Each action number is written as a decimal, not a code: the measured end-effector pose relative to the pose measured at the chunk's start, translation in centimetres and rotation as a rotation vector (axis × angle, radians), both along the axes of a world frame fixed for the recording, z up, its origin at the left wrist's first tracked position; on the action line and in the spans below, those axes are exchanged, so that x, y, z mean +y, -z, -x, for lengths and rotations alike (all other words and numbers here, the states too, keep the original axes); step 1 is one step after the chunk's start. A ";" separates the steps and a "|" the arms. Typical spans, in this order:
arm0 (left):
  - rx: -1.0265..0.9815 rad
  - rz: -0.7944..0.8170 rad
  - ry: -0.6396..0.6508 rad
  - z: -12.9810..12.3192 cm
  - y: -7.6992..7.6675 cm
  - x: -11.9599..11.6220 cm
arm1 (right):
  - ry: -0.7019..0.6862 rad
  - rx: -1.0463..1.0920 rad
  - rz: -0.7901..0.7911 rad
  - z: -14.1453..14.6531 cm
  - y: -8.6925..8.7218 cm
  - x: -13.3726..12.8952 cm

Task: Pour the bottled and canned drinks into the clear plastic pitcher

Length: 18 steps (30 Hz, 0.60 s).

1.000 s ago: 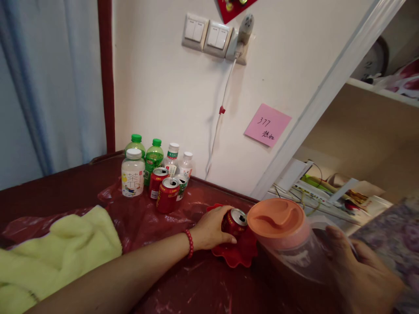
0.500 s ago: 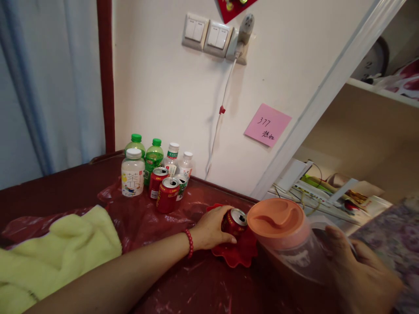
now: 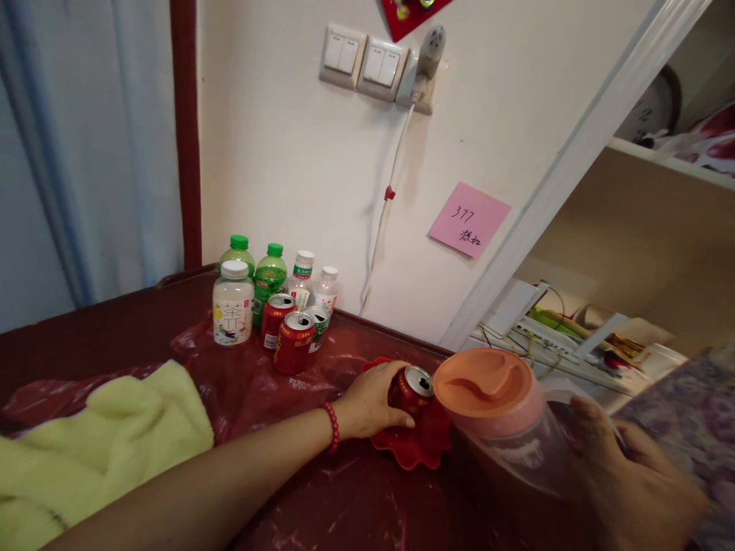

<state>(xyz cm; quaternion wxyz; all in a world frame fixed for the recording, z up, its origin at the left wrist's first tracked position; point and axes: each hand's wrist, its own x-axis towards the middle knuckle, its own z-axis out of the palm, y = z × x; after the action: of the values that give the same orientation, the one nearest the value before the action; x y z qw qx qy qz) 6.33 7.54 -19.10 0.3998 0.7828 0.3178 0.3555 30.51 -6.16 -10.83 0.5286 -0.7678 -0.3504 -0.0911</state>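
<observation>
Head view: a dark red table [image 3: 97, 333] carries a crumpled pale yellow cloth towel [image 3: 143, 432] at the left. The right hand [image 3: 637, 474] grips the handle of a clear plastic pitcher [image 3: 514, 440] with an orange lid, tilted toward the left hand [image 3: 367, 404]. A red scalloped dish [image 3: 413, 450] lies below that hand, which clasps an opened red metal can [image 3: 410, 394] over the dish; contact at the can's base is hidden.
</observation>
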 end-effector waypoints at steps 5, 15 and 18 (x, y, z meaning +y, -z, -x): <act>-0.007 0.008 0.005 0.0 0.0 0.0 | 0.005 0.045 -0.033 0.1 0.1 0.1; -0.008 0.004 0.007 0.1 -0.1 -0.1 | 0.049 0.026 -0.030 -0.6 0.3 0.5; -0.007 0.005 0.005 0.1 -0.1 -0.1 | 0.036 0.006 -0.034 -0.7 0.4 0.5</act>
<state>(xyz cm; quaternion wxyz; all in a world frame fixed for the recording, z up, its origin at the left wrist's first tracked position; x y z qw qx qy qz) 6.23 7.46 -19.01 0.4040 0.7814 0.3153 0.3562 31.24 -5.65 -11.20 0.5411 -0.7650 -0.3333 -0.1044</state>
